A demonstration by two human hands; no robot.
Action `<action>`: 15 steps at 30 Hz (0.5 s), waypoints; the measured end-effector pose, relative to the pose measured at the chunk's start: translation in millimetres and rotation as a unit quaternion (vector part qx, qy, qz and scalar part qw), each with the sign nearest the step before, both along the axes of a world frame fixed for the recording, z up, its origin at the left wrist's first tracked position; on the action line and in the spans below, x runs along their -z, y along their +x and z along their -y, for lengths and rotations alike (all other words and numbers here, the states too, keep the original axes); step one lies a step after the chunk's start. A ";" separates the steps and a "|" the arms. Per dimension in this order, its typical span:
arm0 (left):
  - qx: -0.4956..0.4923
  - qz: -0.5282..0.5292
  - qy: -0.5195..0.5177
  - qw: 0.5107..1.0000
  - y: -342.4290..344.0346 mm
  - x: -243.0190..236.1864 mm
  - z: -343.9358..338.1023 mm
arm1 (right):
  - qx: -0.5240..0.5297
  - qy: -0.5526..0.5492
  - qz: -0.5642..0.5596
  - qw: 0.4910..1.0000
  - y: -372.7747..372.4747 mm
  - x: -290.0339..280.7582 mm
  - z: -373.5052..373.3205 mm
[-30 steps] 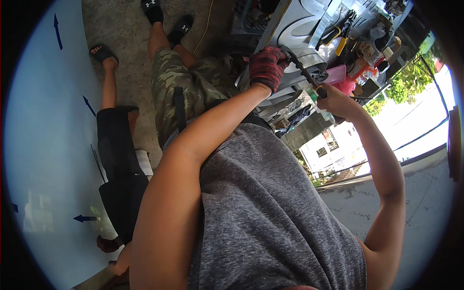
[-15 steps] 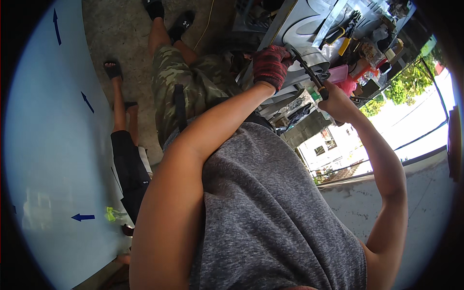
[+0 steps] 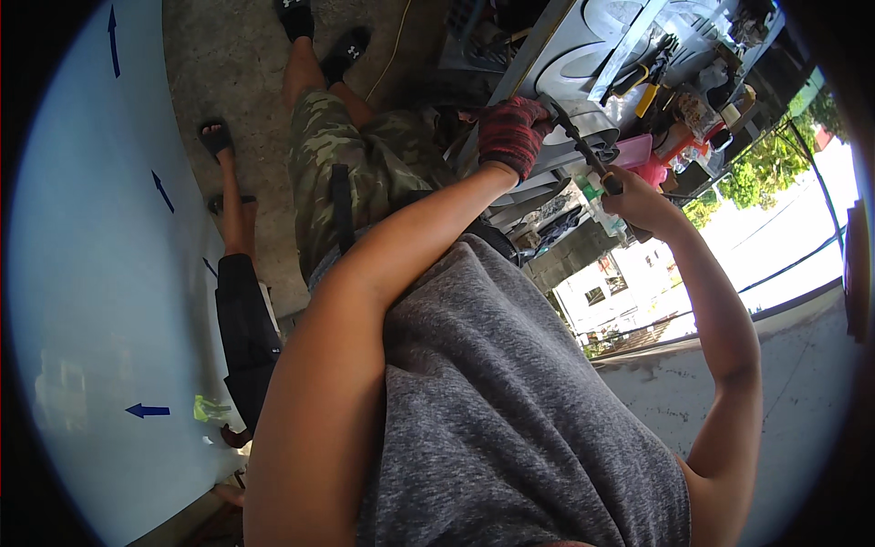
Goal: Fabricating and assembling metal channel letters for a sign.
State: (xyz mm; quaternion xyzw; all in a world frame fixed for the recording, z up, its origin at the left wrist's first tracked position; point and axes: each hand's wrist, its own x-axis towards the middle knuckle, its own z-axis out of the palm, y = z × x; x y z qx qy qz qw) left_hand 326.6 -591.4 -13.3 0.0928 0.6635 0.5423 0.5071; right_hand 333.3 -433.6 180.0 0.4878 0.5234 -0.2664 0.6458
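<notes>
the right hand (image 3: 643, 198) grips the tool (image 3: 585, 149) by its handle; the gloved left hand (image 3: 512, 135) is at its far end, hold unclear. metal (image 3: 563, 75) lies just beyond. work looks under way; how much is left, i cannot tell.

Floor (image 3: 246, 82): grey concrete, crossed by a thin yellow cord (image 3: 395, 55).
Left-hand panel (image 3: 82, 301): pale, glossy, marked with blue arrows (image 3: 149, 411).
Right-hand wall (image 3: 802, 365): pale grey, dark-flecked.
Open side: strong daylight is let in; green foliage (image 3: 761, 178) is seen outside.
</notes>
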 end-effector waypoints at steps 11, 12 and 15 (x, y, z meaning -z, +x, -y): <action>-0.024 -0.003 0.004 1.000 0.4 -0.9 1.1 | 0.148 0.048 0.065 0.986 1.9 -9.3 -11.1; -0.024 0.005 0.004 1.000 0.3 -0.7 0.9 | 0.148 0.049 0.063 0.986 2.3 -8.7 -11.0; -0.017 -0.011 -0.003 1.000 1.5 -1.3 0.7 | 0.116 0.011 0.082 0.990 5.7 -0.7 -8.0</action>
